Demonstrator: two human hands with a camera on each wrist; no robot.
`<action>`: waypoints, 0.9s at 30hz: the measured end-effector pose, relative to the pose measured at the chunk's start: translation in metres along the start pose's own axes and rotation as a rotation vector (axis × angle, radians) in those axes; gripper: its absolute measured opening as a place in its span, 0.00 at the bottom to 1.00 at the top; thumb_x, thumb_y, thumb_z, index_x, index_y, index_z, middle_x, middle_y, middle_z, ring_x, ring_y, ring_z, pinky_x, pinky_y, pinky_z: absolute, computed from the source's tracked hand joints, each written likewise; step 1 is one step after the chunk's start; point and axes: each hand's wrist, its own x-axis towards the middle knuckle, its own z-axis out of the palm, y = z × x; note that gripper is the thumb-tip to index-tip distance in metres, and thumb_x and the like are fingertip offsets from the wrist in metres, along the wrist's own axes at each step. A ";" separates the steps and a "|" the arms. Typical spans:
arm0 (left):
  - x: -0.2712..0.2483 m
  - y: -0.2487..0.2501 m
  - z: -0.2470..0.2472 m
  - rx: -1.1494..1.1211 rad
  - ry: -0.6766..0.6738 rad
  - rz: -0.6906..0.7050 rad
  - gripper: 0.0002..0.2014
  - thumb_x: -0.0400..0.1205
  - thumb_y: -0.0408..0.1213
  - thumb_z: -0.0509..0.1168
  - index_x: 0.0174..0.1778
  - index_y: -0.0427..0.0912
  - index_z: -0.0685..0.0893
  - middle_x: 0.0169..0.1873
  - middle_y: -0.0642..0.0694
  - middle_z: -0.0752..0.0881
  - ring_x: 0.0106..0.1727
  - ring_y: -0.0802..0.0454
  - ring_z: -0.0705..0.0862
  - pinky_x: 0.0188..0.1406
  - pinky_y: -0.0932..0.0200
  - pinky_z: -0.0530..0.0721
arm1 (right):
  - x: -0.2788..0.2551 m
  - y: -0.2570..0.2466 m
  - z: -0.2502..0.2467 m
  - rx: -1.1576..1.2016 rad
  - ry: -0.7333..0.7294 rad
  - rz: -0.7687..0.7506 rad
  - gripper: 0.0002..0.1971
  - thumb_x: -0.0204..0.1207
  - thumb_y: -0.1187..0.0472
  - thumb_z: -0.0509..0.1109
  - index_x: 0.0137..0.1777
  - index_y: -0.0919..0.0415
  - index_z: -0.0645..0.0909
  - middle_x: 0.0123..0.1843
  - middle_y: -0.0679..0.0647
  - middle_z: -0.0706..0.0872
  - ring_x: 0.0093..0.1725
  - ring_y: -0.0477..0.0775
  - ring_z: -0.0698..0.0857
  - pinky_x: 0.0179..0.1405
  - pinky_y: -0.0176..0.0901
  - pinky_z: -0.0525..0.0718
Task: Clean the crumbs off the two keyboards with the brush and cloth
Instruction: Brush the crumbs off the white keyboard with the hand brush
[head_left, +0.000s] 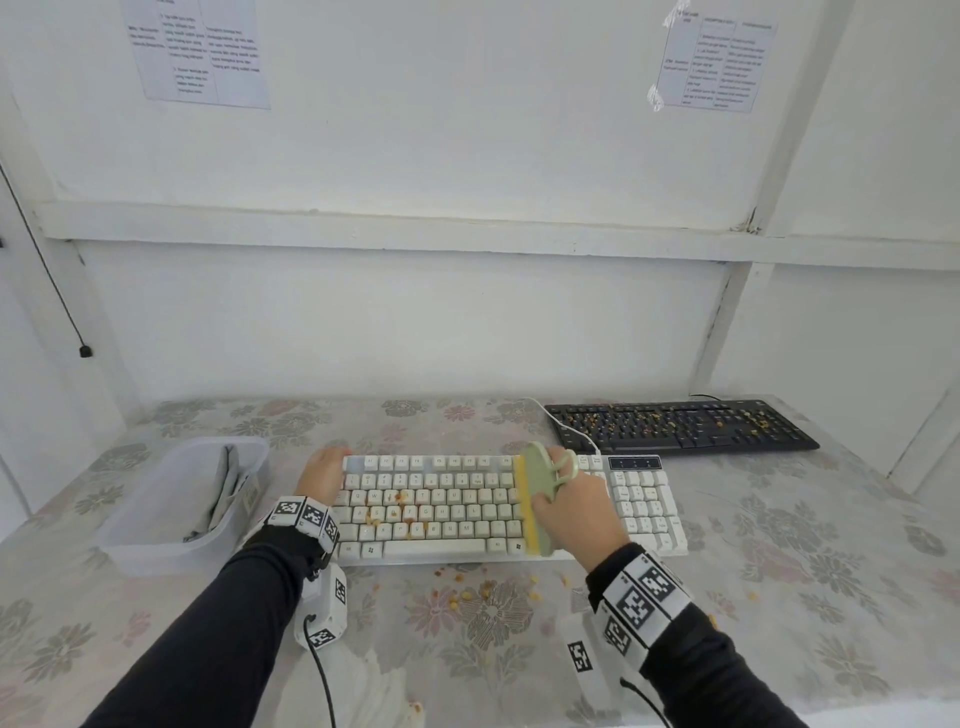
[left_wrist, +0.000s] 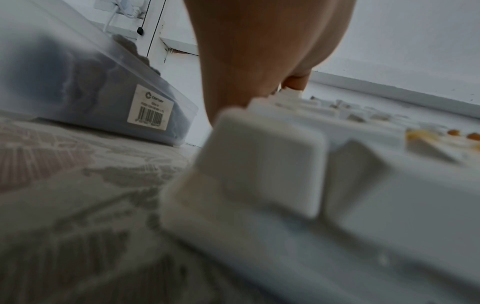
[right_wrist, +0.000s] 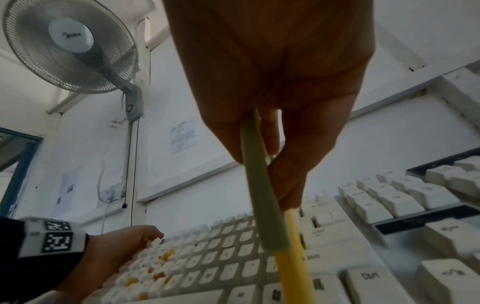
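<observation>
A white keyboard (head_left: 467, 506) lies in the middle of the table, with crumbs (head_left: 395, 512) on its left-middle keys. My left hand (head_left: 322, 475) grips its left end, fingers curled over the far corner (left_wrist: 293, 82). My right hand (head_left: 571, 506) grips a green brush (head_left: 537, 493) whose yellow bristles (right_wrist: 293, 257) stand on the keys right of the letter block. A black keyboard (head_left: 680, 426) strewn with crumbs sits at the back right. A grey cloth (head_left: 228, 483) lies in a plastic container (head_left: 156, 540) at the left.
Loose crumbs (head_left: 483, 590) lie on the flowered tablecloth in front of the white keyboard. That keyboard's white cable (head_left: 576, 434) runs back past the black keyboard. A wall closes off the table's far edge, and a fan (right_wrist: 70, 45) hangs high up.
</observation>
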 end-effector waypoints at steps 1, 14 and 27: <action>0.000 0.000 0.000 -0.004 0.000 -0.001 0.19 0.86 0.35 0.48 0.65 0.31 0.77 0.69 0.33 0.74 0.69 0.39 0.72 0.65 0.53 0.68 | -0.002 0.004 0.001 -0.001 -0.041 0.026 0.09 0.78 0.64 0.60 0.36 0.63 0.72 0.26 0.50 0.71 0.23 0.46 0.73 0.11 0.24 0.70; -0.002 0.001 -0.001 -0.016 -0.002 0.001 0.18 0.86 0.36 0.49 0.63 0.32 0.78 0.68 0.33 0.75 0.68 0.39 0.73 0.65 0.52 0.68 | 0.006 0.013 -0.009 0.081 0.022 0.109 0.09 0.79 0.61 0.62 0.40 0.65 0.76 0.29 0.51 0.75 0.24 0.44 0.75 0.13 0.26 0.71; -0.008 0.004 -0.002 0.125 -0.005 0.085 0.14 0.87 0.32 0.47 0.55 0.33 0.78 0.66 0.27 0.75 0.64 0.38 0.74 0.61 0.53 0.68 | 0.010 0.033 -0.028 0.060 0.133 0.069 0.05 0.79 0.63 0.62 0.49 0.65 0.77 0.26 0.48 0.71 0.23 0.42 0.70 0.12 0.25 0.70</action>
